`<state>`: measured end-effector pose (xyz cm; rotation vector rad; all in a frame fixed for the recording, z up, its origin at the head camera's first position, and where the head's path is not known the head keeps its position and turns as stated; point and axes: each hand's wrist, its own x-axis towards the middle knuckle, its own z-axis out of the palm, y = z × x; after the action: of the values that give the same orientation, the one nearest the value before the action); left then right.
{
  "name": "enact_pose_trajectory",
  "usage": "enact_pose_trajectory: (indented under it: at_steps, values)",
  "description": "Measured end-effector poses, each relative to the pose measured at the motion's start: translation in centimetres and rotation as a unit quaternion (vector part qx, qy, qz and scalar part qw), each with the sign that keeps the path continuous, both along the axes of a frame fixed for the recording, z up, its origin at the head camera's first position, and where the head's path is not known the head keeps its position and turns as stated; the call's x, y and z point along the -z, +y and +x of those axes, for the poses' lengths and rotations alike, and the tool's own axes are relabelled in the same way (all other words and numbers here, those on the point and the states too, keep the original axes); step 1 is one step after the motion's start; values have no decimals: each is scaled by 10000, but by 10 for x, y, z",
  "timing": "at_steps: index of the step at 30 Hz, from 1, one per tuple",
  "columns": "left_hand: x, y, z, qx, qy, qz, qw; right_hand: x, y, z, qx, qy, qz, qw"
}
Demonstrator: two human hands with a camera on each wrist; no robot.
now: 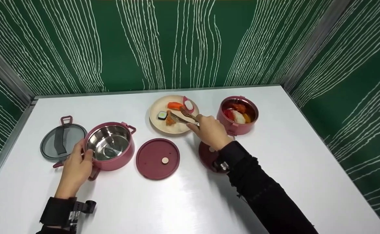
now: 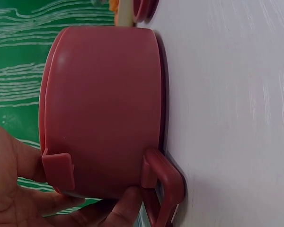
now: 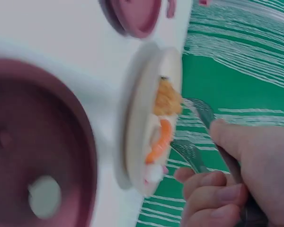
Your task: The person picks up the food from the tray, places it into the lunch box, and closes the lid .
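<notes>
Some room divides the plate's edge (image 1: 163,130) from the pot (image 1: 121,160) left fingers (image 2: 127,204) hold; right fingers (image 3: 223,194) grip tongs (image 1: 187,113).

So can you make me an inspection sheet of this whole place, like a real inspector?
Surface: white tabletop, shiny.
Job's things: tongs over a plate of food; steel-lined pot on the left, no food seen inside; food-filled pot on the right.
Clutter: glass lid beside the steel-lined pot; middle red disc; second red disc, partly hidden.
Grippers: left hand holds the steel-lined pot; right hand holds the tongs, tips apart.
Cables: nothing seen.
Surroundings: green walls with wavy white lines.
</notes>
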<state>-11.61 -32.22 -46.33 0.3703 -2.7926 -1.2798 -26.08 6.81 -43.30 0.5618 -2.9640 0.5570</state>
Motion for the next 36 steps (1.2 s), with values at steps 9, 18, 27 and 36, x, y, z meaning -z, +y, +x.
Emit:
enact_pose_trajectory:
  at_steps: [9, 18, 27, 36]
  values:
    - [1, 0, -1, 9, -77, 15, 10000, 16, -18, 0, 245, -81, 170, 9995]
    - [2, -1, -2, 24, -133, 17, 9999, 5, -7, 1, 166, -43, 230, 9996]
    - [2, -2, -1, 30, -52, -36, 10000, 9, -16, 0, 209, 23, 140, 9997]
    - [2, -1, -1, 20, -98, 20, 9999, 18, -22, -5, 335, 44, 531, 9980]
